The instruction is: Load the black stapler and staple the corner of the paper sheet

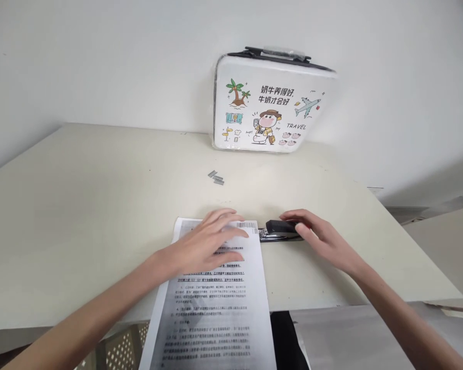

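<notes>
My left hand (211,240) lies over the upper part of a printed sheet (211,313), its fingers stretched out and apart. Whether it presses on the paper or hovers just above, I cannot tell. The sheet's lower part hangs past the table's front edge. At the sheet's upper right edge is a black stapler (280,227) with its jaw end toward the paper. My right hand (318,234) grips the stapler's rear end, thumb in front and fingers behind. Part of the stapler is hidden by that hand.
Several strips of staples (217,178) lie on the pale table (100,205) beyond the sheet. A white case (273,103) with cartoon prints and a black handle leans against the wall (119,61). Below the front edge a perforated beige surface (119,349) shows at left.
</notes>
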The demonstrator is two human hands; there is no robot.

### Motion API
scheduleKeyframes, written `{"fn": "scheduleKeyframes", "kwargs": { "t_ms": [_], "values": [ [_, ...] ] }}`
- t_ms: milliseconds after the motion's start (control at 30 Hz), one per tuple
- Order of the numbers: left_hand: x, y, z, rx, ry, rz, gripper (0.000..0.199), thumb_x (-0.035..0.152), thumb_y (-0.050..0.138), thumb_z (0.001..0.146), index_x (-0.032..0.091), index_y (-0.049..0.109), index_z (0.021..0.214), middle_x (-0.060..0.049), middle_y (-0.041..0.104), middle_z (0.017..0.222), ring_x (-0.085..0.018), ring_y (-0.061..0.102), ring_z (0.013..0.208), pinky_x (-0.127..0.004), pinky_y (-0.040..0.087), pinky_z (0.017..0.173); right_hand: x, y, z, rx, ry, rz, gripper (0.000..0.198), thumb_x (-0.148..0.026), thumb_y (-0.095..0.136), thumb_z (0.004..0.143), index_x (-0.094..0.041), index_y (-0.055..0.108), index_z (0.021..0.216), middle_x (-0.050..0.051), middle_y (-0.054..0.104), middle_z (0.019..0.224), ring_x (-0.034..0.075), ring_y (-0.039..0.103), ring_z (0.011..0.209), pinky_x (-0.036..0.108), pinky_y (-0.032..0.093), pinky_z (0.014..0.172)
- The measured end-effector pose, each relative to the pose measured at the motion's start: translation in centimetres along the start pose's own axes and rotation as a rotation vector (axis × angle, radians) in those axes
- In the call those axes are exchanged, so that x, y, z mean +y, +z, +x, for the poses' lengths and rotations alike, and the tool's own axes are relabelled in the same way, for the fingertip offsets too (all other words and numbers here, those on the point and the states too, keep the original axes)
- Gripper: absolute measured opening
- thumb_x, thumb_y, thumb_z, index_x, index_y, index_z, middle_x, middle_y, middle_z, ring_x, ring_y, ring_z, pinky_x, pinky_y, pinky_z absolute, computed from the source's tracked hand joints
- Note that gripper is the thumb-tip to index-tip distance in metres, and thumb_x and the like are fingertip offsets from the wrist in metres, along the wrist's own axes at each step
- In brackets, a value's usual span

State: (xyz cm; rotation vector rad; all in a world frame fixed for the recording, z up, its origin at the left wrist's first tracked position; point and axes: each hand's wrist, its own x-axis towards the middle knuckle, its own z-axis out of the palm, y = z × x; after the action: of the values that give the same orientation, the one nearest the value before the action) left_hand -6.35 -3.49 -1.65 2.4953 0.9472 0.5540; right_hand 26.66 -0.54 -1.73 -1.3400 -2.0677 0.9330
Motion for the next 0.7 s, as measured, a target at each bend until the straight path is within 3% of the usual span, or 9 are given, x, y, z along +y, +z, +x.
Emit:
{"fn": "scheduleKeyframes", "kwargs": {
  "t_ms": [133,267,500,700],
  "values": [
    [0.5,1.1,-0.1,-0.018,0.06,0.045,0.054,0.051,0.066,0.099,0.033,0.055,0.148,-0.008,0.036,0.168,-0.036,0.028,0.156,-0.061,0.031,0.124,-1.9,0.2,1.9,0.015,0.013,-0.076,0.05,-0.061,0.034,0.108,-0.032,0.067,0.131,0.004,0.069,0.138,0.03,0.062,0.129,0.045,0.052,0.106],
    [0.8,2.8,0.1,0.003,0.071,0.105,0.056,0.052,0.061,0.102,0.034,0.049,0.154,-0.007,0.03,0.171,-0.036,0.026,0.158,-0.063,0.021,0.128,-3.7,1.4,3.7,0.008,-0.047,-0.135,0.052,-0.062,0.035,0.107,-0.033,0.067,0.135,0.003,0.068,0.141,0.031,0.059,0.134,0.049,0.048,0.112],
    [1.3,3.9,0.1,-0.01,0.073,0.146,0.056,0.053,0.054,0.104,0.03,0.048,0.155,-0.01,0.026,0.173,-0.036,0.025,0.159,-0.062,0.016,0.129,-5.2,3.2,5.2,-0.079,-0.057,-0.243,0.053,-0.061,0.029,0.109,-0.032,0.071,0.125,0.003,0.071,0.134,0.031,0.062,0.13,0.045,0.052,0.102],
    [1.6,4.3,0.1,0.038,0.064,0.108,0.052,0.051,0.055,0.104,0.031,0.051,0.152,-0.009,0.029,0.171,-0.036,0.027,0.158,-0.063,0.019,0.128,-5.3,3.7,5.1,-0.087,-0.09,-0.291,0.051,-0.059,0.029,0.109,-0.032,0.069,0.127,0.004,0.074,0.122,0.029,0.067,0.12,0.04,0.055,0.093]
  ]
}}
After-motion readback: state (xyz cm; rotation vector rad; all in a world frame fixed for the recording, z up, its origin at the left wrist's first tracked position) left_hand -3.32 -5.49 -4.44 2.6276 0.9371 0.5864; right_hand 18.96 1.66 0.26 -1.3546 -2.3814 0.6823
